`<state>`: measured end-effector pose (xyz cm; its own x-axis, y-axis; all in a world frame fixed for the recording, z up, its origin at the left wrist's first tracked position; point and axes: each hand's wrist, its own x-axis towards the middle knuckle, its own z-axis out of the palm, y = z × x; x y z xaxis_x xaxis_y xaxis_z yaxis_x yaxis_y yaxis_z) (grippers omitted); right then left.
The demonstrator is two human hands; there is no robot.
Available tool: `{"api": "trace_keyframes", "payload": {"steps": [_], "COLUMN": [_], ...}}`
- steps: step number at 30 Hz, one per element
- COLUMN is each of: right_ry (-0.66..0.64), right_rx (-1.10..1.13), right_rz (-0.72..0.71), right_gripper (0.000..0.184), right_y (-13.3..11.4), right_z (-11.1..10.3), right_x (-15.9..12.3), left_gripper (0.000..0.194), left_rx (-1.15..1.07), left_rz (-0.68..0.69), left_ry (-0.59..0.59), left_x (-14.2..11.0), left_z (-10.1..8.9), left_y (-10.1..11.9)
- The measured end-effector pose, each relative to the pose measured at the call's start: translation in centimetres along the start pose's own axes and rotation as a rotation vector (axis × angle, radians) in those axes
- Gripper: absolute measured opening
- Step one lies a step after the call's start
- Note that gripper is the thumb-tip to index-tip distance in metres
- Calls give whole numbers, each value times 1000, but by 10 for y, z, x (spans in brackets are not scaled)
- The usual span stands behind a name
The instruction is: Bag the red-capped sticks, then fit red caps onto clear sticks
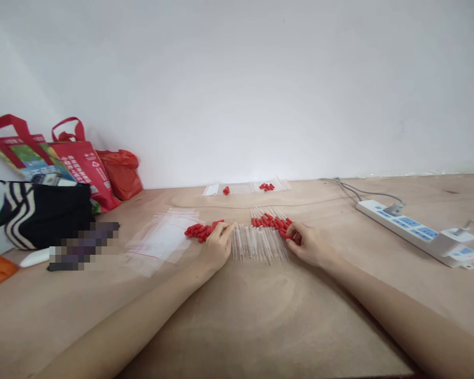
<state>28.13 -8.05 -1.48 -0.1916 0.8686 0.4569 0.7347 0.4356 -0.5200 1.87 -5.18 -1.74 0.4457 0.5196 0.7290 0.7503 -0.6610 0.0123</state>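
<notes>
A row of thin clear plastic tubes [255, 243] lies side by side on the wooden table in front of me. Just beyond it, red-capped tubes [269, 220] fan out with their thin clear ends pointing away. My left hand [218, 246] rests at the left end of the row, fingers reaching forward and slightly bent, beside a pile of small red caps [197, 232]. Its fingertips partly cover the pile's edge. At the right end, my right hand [305, 243] pinches a red-capped tube [283, 235] between thumb and fingers; part of it is hidden.
Clear zip bags [164, 239] lie left of the caps. Further bags with red pieces [240, 188] lie by the wall. A white power strip [414, 231] with cables is at right. Shopping bags [89, 171], a black bag [51, 213] and a blurred dark object [85, 246] stand left.
</notes>
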Motion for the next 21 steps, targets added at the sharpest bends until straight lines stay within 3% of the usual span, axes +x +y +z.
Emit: {"api": "trace_keyframes", "payload": {"steps": [5, 10, 15, 21], "right_ry": [-14, 20, -9, 160], "right_rx": [-24, -43, 40, -87], "right_rz": [-34, -57, 4, 164], "right_gripper": [6, 11, 16, 24], "right_y": [5, 5, 4, 17], "right_z": [2, 1, -3, -1], "right_x": [1, 1, 2, 12], "left_gripper": [22, 22, 21, 26], "left_rx": [-20, -30, -142, -237], "left_rz": [73, 190, 140, 78], "left_ry": [65, -19, -96, -174], "left_x": [9, 8, 5, 4], "left_z": [8, 10, 3, -2], "left_y": [1, 5, 8, 10]}}
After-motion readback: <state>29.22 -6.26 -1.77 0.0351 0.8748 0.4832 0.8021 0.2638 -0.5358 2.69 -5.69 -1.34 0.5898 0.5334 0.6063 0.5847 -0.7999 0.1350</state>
